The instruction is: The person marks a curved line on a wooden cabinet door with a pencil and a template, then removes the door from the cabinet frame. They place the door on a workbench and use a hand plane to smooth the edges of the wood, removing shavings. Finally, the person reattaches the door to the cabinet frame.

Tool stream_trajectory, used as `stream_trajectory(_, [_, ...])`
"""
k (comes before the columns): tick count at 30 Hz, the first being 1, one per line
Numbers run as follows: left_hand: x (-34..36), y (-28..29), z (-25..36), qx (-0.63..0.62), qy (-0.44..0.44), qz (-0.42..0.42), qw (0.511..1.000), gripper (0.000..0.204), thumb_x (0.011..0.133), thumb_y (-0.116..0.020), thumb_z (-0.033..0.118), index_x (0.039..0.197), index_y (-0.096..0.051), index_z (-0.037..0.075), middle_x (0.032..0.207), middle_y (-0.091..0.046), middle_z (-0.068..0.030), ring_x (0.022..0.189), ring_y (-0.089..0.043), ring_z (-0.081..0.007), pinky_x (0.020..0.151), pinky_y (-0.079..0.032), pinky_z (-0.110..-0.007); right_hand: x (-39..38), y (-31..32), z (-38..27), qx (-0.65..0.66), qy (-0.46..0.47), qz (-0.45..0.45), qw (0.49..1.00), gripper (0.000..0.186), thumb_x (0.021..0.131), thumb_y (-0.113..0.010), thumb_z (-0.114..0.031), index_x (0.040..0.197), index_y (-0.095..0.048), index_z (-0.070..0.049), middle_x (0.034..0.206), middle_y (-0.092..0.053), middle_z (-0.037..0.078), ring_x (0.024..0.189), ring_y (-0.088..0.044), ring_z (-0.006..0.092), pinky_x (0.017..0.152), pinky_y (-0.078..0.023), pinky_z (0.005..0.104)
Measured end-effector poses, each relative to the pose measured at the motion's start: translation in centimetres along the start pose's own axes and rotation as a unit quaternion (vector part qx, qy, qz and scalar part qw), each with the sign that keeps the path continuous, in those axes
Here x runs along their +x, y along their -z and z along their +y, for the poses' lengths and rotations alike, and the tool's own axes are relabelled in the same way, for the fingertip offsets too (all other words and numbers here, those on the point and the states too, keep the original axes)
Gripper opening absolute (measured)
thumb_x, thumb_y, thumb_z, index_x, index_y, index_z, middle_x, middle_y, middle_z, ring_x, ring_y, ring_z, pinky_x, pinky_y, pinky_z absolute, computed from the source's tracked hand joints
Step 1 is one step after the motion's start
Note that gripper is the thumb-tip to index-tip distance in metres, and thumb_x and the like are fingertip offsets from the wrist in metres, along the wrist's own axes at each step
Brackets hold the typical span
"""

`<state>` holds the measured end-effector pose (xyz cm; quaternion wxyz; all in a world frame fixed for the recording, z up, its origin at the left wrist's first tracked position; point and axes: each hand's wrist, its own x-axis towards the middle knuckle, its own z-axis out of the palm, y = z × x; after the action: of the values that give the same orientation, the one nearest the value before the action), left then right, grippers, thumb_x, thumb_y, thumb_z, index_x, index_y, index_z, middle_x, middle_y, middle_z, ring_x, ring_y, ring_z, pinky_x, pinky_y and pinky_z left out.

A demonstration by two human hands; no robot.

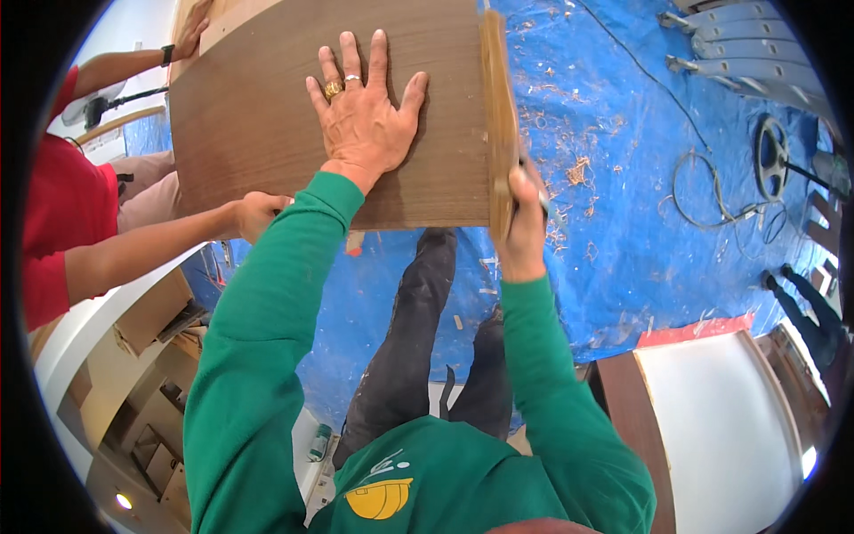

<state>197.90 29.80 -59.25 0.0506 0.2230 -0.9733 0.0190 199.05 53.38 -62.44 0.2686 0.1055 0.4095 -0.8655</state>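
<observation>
Blue plastic sheeting [605, 285] below; I judge this steadying — left grip [369, 129] splayed empty-palmed on brown wood-grain panel [249, 133], right grip [523, 227] curled at its near-right corner, contents unclear; next calls for even pressure.

Blur smears the right hand [525, 212] and leaves the thin object [548, 206] beside it unidentifiable. Beyond the left hand [366, 132], the wood-grain panel [245, 129] runs out of frame. The dark rim crops a red-shirted co-worker [67, 209], head unseen, left of that hand and another person [820, 329] far to the right hand's right.
</observation>
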Motion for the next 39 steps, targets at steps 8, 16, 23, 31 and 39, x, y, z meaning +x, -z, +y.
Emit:
stream_trajectory(8, [0.6,0.0,0.1,-0.013,-0.016,0.008,1.000,0.083,0.105,-0.043,0.068,0.170,-0.033,0.017,0.176,-0.025,-0.0237,0.161,-0.019,-0.0502,0.129,-0.014,-0.067,18.8,-6.4,-2.6,0.061,0.070,-0.068,0.993,0.038,0.101,-0.074,-0.032,0.125,-0.073,-0.002,0.119,-0.073,0.004,0.099,-0.069,0.0149,0.087,-0.056,0.0307])
stream_trajectory(16, [1.2,1.0,1.7,-0.019,-0.009,0.006,1.000,0.079,0.106,-0.052,0.055,0.168,-0.036,0.010,0.173,-0.030,-0.0259,0.161,-0.022,-0.0481,0.129,-0.014,-0.063,28.8,-8.2,-3.8,0.061,0.109,0.021,0.992,0.051,0.086,-0.088,-0.035,0.122,-0.073,-0.003,0.110,-0.074,0.007,0.099,-0.071,0.0195,0.086,-0.058,0.0332])
stream_trajectory(23, [0.4,0.6,0.8,0.002,0.003,0.009,1.000,0.079,0.106,-0.049,0.058,0.169,-0.034,0.013,0.174,-0.029,-0.0240,0.162,-0.022,-0.0460,0.130,-0.014,-0.061,15.0,-3.6,-1.8,0.122,0.030,-0.092,0.988,0.045,0.102,-0.072,-0.035,0.135,-0.068,-0.005,0.112,-0.076,0.007,0.095,-0.074,0.0189,0.085,-0.061,0.0336])
stream_trajectory(31, [1.1,1.0,0.9,-0.005,0.004,0.012,1.000,0.078,0.107,-0.048,0.058,0.170,-0.033,0.014,0.174,-0.029,-0.0238,0.162,-0.021,-0.0461,0.131,-0.014,-0.061,-8.1,2.5,1.2,0.004,-0.034,0.064,0.997,0.077,0.096,-0.071,-0.042,0.154,-0.052,0.004,0.129,-0.066,0.010,0.111,-0.062,0.0171,0.098,-0.049,0.0307])
stream_trajectory(39, [0.6,0.2,-0.2,-0.007,-0.019,0.022,1.000,0.081,0.105,-0.048,0.064,0.169,-0.035,0.015,0.174,-0.026,-0.0256,0.160,-0.021,-0.0515,0.128,-0.015,-0.068,-7.5,2.4,0.9,-0.019,-0.061,0.055,0.996,0.081,0.097,-0.068,-0.042,0.157,-0.045,0.006,0.138,-0.065,0.015,0.120,-0.062,0.0193,0.104,-0.050,0.0335])
